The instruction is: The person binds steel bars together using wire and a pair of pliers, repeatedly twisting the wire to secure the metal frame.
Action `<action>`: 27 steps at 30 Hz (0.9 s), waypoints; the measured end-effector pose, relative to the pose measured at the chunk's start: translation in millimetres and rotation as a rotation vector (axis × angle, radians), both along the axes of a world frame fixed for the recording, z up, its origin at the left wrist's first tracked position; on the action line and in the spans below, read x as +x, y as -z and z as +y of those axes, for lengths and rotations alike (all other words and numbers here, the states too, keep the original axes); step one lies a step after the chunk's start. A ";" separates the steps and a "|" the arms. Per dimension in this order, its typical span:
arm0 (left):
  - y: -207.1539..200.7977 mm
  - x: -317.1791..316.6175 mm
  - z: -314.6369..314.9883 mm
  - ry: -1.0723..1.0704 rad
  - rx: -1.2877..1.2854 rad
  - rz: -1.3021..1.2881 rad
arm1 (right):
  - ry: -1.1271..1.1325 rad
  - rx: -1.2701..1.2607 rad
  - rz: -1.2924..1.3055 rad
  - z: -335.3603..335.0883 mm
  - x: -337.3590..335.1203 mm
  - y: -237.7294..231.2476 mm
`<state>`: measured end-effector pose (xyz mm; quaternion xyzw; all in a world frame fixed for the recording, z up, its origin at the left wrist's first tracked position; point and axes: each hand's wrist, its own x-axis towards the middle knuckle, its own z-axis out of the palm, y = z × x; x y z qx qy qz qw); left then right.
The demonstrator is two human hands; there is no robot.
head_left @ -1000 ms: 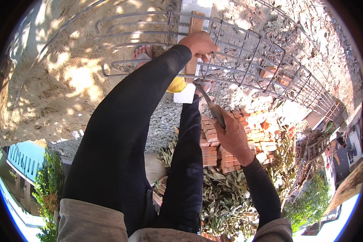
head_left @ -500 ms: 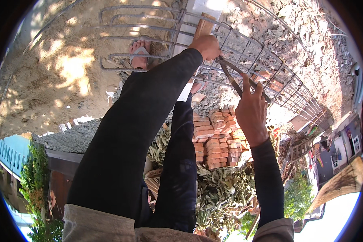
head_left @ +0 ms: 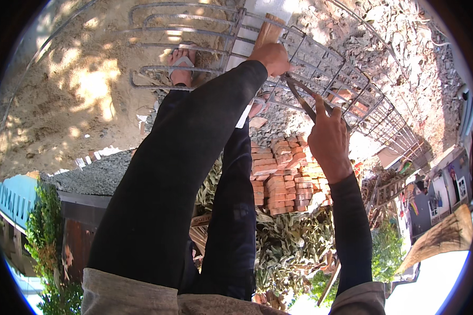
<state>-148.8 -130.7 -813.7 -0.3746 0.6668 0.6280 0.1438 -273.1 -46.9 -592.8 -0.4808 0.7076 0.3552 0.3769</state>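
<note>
Two bare hands meet above a long steel-bar cage (head_left: 237, 29) stretched across an outdoor yard, under hard sun broken by patches of shade. The right hand (head_left: 328, 139) has its grip wrapped around dark metal pincers (head_left: 307, 108), the handles spread in a V and the head just beside the fingers of the left hand (head_left: 272, 59). That left hand curls, knuckles up, over the lower part of a wooden piece (head_left: 268, 31); whether its grip pinches anything cannot be told, as the fingertips are hidden. The cage runs from bar ends above the sand at left to a distant end at right, crossing a white beam (head_left: 270, 6) that shows behind the wood.

Pale sand (head_left: 79, 110), blotched with light, spreads at left, where a sandalled foot (head_left: 185, 56) shows among the bar ends; stones and dry litter cover the ground at right. Nearer the body, stacked orange-red bricks (head_left: 284, 191) sit to the right of dark trousers (head_left: 242, 210), with withered leaves (head_left: 294, 241) heaped on the near side. Along the rim, a light-blue slatted fence (head_left: 18, 200) and a green shrub (head_left: 43, 231) stand at left, a grey building (head_left: 439, 197) at right
</note>
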 end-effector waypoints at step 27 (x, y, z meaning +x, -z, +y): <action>-8.6 -0.2 -5.6 -0.013 0.107 -0.006 | -0.089 -0.202 -0.260 -5.0 -28.5 0.1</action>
